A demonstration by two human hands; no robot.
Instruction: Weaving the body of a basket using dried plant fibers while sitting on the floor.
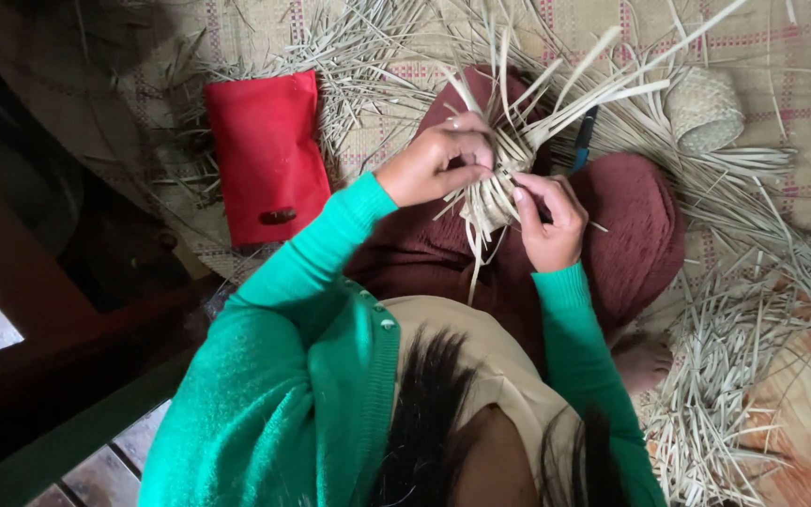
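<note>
Strips in hand (495, 192): dry pale straw-like leaf, flat, matt, stiff.
Loose strips (734, 366), at 4 o'clock: same dry fibre, dull cream.
Floor mat (790, 38): woven plant fibre, coarse, matt.
Small basket (706, 111), at 2 o'clock: tight-woven straw, rough.
Red pouch (265, 155), at 10 o'clock: smooth cloth, faint sheen.
Sleeves (302, 282): green knit, soft.
Skirt (631, 235): maroon ribbed cloth, matt.
Floorboards (96, 474), at 7 o'clock: worn wood.

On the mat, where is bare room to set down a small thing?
The woven mat is bare along its top right edge, beyond the small basket. A narrow patch lies above the red pouch. Loose straw strips crowd the right side, and both hands fill the middle with the half-woven piece.
</note>
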